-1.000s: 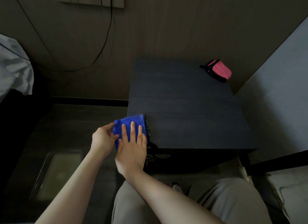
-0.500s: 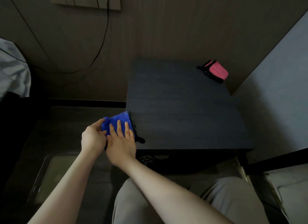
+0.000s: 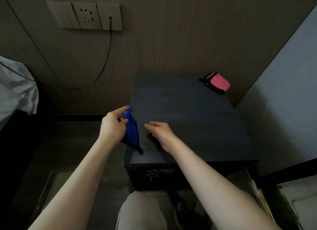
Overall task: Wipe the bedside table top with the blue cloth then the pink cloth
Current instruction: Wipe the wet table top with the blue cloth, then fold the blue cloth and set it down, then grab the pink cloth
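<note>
Head view, only one: left hand (image 3: 112, 125) now pinches the blue cloth (image 3: 131, 130) by its upper end, fingers and thumb curled round it, and the cloth hangs bunched and upright over the left front part of the bedside table top (image 3: 185, 120), lower black-edged corner dangling near the surface; cannot tell if that corner touches. A second ago the cloth lay flat at the front-left corner, half off the edge, right palm flat on it and left hand gripping its side; half a second ago it sat even further off the edge under both hands. Now it is lifted clear and the right hand (image 3: 160, 131) has come off it, hovering just right of the cloth over the table, fingers relaxed and pointing left, holding nothing. Right hand and cloth are apart, small gap between them.

Pink cloth (image 3: 217, 83) unchanged, folded at the far right corner of the top, well away from both hands, untouched.

Judgement: a blue pass has just run off the left edge and the cloth is gathered up, either to re-lay for another pass or to set aside. Pink stage not started. Next likely: drop or reposition blue, reach far right for pink
</note>
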